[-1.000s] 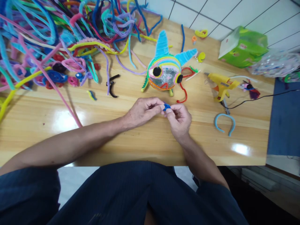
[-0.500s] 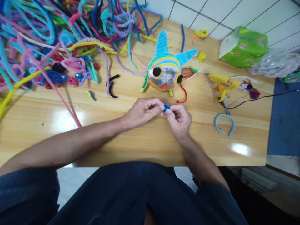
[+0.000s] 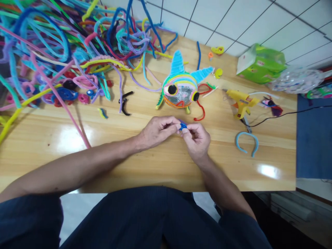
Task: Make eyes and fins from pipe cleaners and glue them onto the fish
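Observation:
A small blue piece (image 3: 183, 126) is pinched between both hands above the wooden table (image 3: 155, 173). My left hand (image 3: 160, 130) grips its left side with thumb and fingertips, and my right hand (image 3: 197, 139) closes on its right side. Just beyond the hands stands a colourful figure (image 3: 180, 90) with light blue ears, black eyes and a silvery face. A red curled stem (image 3: 203, 112) lies beside it, close to my right hand.
Tangled fuzzy stems (image 3: 64, 52) cover the back left. Black bits (image 3: 125, 103) lie left of the figure. To the right are a yellow glue gun (image 3: 241, 102), a light blue curved stem (image 3: 246, 133) and a green box (image 3: 261, 65).
The whole view has shifted, with table objects sitting slightly lower in the picture. Both hands keep hold of the blue piece, nearly unchanged in pose.

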`<state>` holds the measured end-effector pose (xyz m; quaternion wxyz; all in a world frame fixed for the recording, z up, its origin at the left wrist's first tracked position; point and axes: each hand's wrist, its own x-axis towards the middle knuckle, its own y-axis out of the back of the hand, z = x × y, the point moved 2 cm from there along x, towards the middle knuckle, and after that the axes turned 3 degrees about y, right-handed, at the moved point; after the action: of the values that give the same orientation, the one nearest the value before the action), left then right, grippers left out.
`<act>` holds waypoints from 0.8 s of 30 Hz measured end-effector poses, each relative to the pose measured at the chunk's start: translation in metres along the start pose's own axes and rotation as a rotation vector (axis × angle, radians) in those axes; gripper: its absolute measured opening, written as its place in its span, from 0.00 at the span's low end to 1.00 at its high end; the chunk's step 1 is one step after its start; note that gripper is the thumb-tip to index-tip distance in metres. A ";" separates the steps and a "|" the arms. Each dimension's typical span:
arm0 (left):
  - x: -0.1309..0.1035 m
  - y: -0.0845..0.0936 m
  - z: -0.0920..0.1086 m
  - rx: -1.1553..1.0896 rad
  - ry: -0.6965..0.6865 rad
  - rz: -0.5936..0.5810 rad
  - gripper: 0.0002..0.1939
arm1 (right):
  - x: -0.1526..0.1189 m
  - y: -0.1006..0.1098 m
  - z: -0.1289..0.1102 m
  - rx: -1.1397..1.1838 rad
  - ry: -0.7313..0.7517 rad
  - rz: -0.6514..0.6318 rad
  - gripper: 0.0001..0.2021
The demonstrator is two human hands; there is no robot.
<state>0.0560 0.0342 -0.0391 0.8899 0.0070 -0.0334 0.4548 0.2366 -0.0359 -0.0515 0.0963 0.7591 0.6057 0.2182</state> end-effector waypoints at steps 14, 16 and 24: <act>-0.002 0.000 0.005 0.079 -0.078 0.005 0.10 | 0.007 0.005 -0.017 -0.109 0.252 0.024 0.05; -0.002 0.000 0.005 0.078 -0.078 0.000 0.10 | 0.007 0.005 -0.017 -0.112 0.257 0.033 0.05; -0.002 -0.001 0.002 0.060 -0.051 0.003 0.10 | 0.006 0.005 -0.014 -0.123 0.200 0.008 0.04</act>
<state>0.0555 0.0318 -0.0373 0.8875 0.0453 -0.0426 0.4566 0.2356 -0.0332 -0.0357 0.0810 0.7286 0.5946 0.3300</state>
